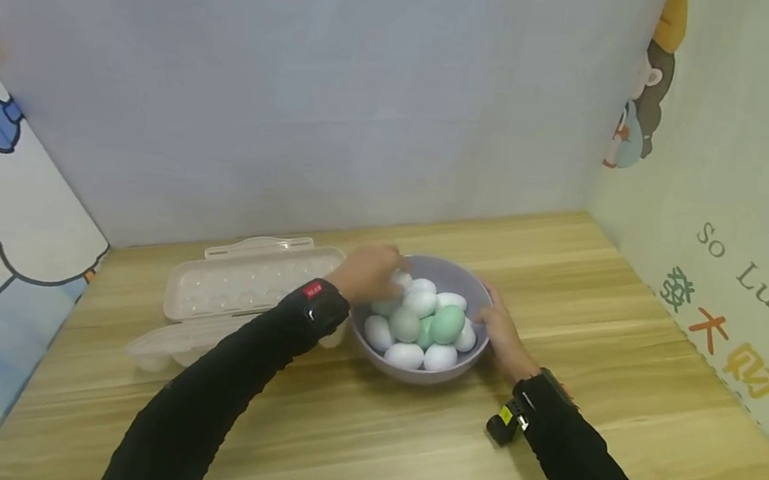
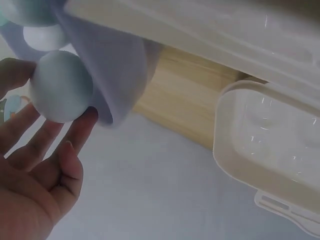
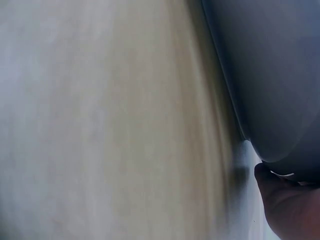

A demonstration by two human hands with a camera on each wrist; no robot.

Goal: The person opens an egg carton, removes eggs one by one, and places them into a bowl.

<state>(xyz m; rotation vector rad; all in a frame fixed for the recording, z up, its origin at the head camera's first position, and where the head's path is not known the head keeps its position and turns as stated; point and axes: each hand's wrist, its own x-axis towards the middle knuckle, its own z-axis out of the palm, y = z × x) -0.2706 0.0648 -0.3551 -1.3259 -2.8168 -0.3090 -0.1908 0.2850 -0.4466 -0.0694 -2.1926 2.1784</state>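
A grey-purple bowl (image 1: 487, 285) stands on the table, heaped with white eggs (image 1: 404, 355) and a few pale green eggs (image 1: 447, 325). Over its left rim reaches my left hand (image 1: 369, 270). In the left wrist view that hand pinches one pale egg (image 2: 61, 86) between thumb and fingertips, close by the bowl's wall. My right hand (image 1: 504, 336) holds the bowl by its right side, thumb at the rim and fingers partly hidden behind the wall. The right wrist view shows a fingertip pressed to the bowl's outside (image 3: 265, 75).
Left of the bowl lies an opened clear plastic egg carton (image 1: 228, 285), its near half partly covered by my left forearm. A black device (image 1: 502, 426) hangs at my right wrist. A pale wall (image 1: 343, 107) rises behind the wooden table (image 1: 359, 445).
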